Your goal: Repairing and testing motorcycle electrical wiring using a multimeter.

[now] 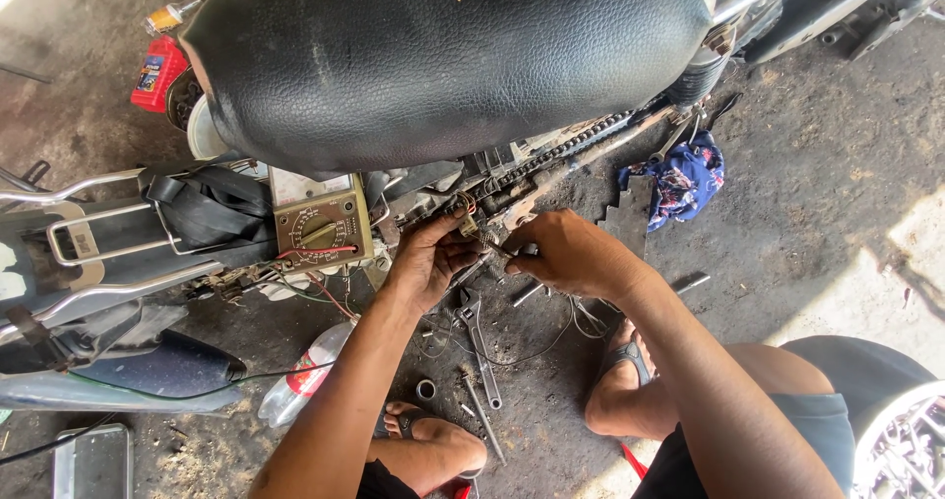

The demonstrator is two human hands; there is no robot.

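I squat beside a motorcycle with a big black seat point(443, 56). My left hand point(428, 261) pinches a small connector with thin wires point(471, 225) under the frame. Just to the right of it, my right hand point(571, 253) closes on the same small part and wire ends. Both hands work next to the drive chain point(571, 145). An analogue multimeter point(320, 228) with a round dial rests on the bike left of my left hand, its red lead running toward the wiring.
An adjustable wrench point(479, 337), a thin rod point(482, 415) and a small ring point(425, 390) lie on the dirty floor between my sandalled feet. A plastic bottle point(305, 376) lies at left, a blue patterned rag point(684, 179) at right, a red can point(157, 71) at upper left.
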